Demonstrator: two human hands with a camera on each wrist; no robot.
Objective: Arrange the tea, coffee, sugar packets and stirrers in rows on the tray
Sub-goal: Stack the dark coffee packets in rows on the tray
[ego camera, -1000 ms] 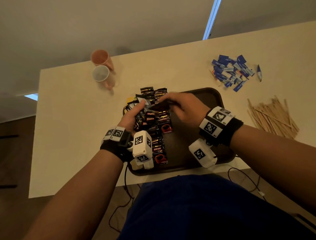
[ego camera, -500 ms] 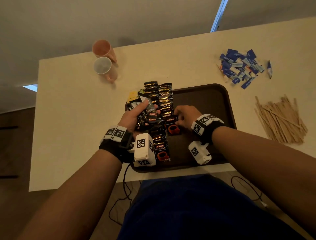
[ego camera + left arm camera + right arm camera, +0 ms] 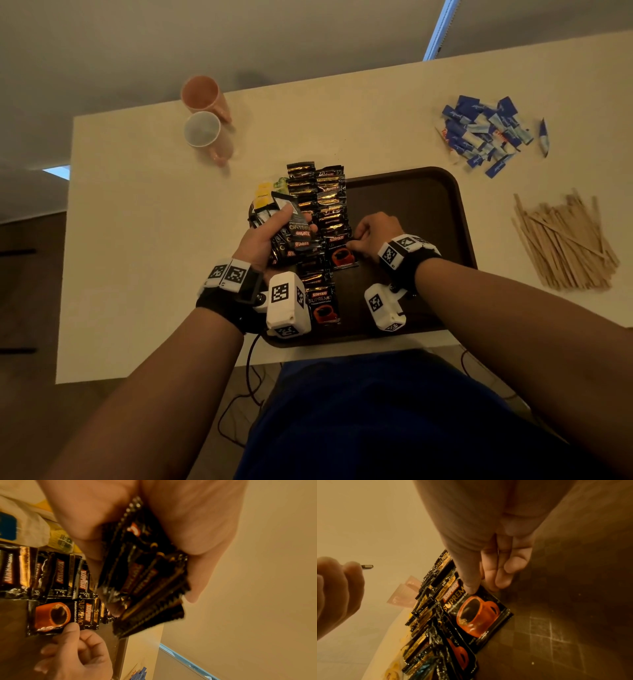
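My left hand (image 3: 270, 234) grips a fanned stack of black coffee packets (image 3: 294, 236) above the left side of the brown tray (image 3: 411, 205); the left wrist view shows that stack (image 3: 145, 581) between thumb and fingers. Two rows of coffee packets (image 3: 317, 192) lie overlapping along the tray's left part. My right hand (image 3: 371, 234) pinches the edge of a packet with an orange cup (image 3: 342, 256), which lies flat on the tray at the near end of the right row. In the right wrist view the thumb (image 3: 471, 588) presses on that packet (image 3: 477, 615). Yellow tea packets (image 3: 264, 198) show beyond my left hand.
A heap of blue sugar packets (image 3: 486, 132) lies on the table at the far right. Wooden stirrers (image 3: 561, 243) are piled right of the tray. Two cups (image 3: 202, 113) stand at the far left. The tray's right half is bare.
My right hand left the stack in my left hand and came down toward me with one coffee packet, which now lies on the tray. The left hand stayed put.
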